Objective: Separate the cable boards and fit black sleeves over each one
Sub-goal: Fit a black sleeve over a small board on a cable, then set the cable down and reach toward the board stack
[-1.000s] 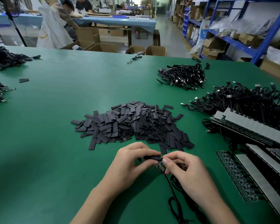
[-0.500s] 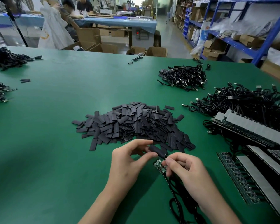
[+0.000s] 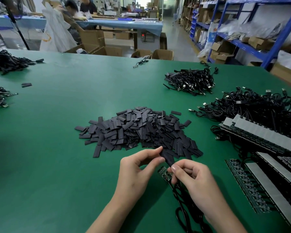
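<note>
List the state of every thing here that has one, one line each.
sleeve, flat, pinched, not yet on the board.
board, bare, cable attached.
left hand, pinches the sleeve.
right hand, holds the board.
sleeve pile, loose heap.
board strips, unseparated.
cable piles, tangled.

**Materials and finishes: sleeving bench**

Table top [image 3: 40,148]: green mat, matt, smooth.
Sleeve pile [image 3: 138,130]: flat black pieces, dull plastic look, faint sheen; single sleeve [image 3: 168,158] alike.
Cable board [image 3: 165,174]: dark circuit laminate, small glinting parts.
Cable heaps [image 3: 259,106]: glossy black jacket, bright metal plugs [image 3: 238,102].
Board panels [image 3: 259,137]: dark boards, pale grey matt strips.
Boxes [image 3: 163,54]: brown cardboard, matt.
Shelving [image 3: 279,39]: blue painted metal.
</note>
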Tool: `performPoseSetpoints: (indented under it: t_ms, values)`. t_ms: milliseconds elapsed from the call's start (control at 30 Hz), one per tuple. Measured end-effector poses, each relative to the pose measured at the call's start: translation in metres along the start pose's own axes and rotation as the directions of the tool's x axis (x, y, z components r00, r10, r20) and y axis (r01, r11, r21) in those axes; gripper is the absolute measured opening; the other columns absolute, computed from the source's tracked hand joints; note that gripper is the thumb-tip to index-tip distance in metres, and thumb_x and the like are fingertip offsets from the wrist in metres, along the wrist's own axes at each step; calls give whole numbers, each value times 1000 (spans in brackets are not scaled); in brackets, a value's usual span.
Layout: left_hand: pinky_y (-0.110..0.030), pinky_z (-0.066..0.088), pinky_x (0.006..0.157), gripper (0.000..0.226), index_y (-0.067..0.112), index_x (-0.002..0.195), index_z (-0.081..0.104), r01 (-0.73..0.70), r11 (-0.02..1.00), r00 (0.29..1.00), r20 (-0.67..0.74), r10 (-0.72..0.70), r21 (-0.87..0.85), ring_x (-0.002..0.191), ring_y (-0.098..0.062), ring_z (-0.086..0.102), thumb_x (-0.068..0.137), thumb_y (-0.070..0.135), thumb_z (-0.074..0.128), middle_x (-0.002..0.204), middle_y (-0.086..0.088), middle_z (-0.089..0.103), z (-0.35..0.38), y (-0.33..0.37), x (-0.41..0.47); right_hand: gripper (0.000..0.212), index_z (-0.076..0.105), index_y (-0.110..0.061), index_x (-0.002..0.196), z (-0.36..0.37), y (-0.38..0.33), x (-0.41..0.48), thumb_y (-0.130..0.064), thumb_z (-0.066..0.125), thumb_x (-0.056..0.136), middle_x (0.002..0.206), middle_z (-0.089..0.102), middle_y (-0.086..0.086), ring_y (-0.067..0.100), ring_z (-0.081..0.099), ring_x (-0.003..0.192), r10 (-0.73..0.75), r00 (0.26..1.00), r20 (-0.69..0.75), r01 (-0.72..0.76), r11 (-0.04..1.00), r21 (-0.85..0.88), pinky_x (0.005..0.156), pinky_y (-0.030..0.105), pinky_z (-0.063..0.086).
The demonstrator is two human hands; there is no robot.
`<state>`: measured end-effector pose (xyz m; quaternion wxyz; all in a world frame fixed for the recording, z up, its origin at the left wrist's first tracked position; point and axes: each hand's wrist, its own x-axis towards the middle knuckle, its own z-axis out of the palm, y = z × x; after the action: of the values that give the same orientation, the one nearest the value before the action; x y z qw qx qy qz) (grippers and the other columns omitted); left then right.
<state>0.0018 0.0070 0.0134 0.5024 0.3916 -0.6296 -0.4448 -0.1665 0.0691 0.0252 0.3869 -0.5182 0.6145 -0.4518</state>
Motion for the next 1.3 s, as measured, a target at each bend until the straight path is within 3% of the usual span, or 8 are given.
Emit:
performPoseSetpoints:
  t_ms: [267,467,633,767,900,1000,1133,1300]
  values:
    - [-18,54,67,31,33,95,82,106,965,989,-74,-127,-238,70,-9,70,84,4,78,79,-2,78,-1,4,5,5,73,-42,86,1,-8,-4,-43,71,90,81,74,-18,-2,67,81,-81,996,-24,73,969,-234,72,12,47]
    - [-25,59,69,23,22,99,82,135,902,951,-200,-234,-410,79,-14,74,76,22,78,84,-8,78,-10,2,11,35,61,-43,75,0,-2,-3,-75,48,78,93,61,-27,-2,52,102,-180,973,142,229,804,-549,91,21,39]
    - [-24,58,67,24,18,99,81,141,868,928,-243,-284,-477,84,-20,77,76,22,77,90,-13,79,-14,0,14,20,64,-35,75,3,-1,-3,-51,70,86,92,59,-22,1,50,105,-224,964,142,265,808,-526,90,20,40]
    - [-23,59,71,34,18,119,72,170,858,933,-202,-299,-484,93,-21,77,85,25,72,95,-12,79,-17,-1,17,17,67,-31,75,0,-5,-5,-34,72,92,80,67,-15,4,62,84,-198,979,41,199,910,-363,72,14,44]
    - [-25,60,79,24,24,118,70,220,957,966,-94,-241,-188,97,-16,75,95,20,71,97,1,79,-17,-7,16,20,65,-34,79,-8,-10,-2,-30,65,99,72,73,-6,7,71,66,-95,994,-56,81,974,-211,64,24,54]
    - [-22,54,88,17,31,108,76,78,978,995,48,-89,195,98,-2,68,91,28,76,100,16,73,-15,-12,11,25,61,-26,75,-16,-13,10,-39,63,97,65,67,1,11,64,53,-98,985,-145,59,965,-256,58,36,54]
    - [-16,39,96,39,38,121,71,-202,808,939,343,0,554,109,5,47,90,61,64,108,26,52,-9,-11,6,36,57,-18,74,-27,-19,48,-45,65,96,62,62,6,20,57,55,-95,967,-236,-19,899,-437,54,41,49]
    - [-21,32,94,58,44,131,62,-299,698,898,439,-25,651,109,-1,36,86,78,47,109,22,42,-6,-14,4,30,70,-16,96,-39,-49,143,-47,66,97,83,69,-1,19,63,67,-111,962,-250,-54,820,-570,68,42,59]
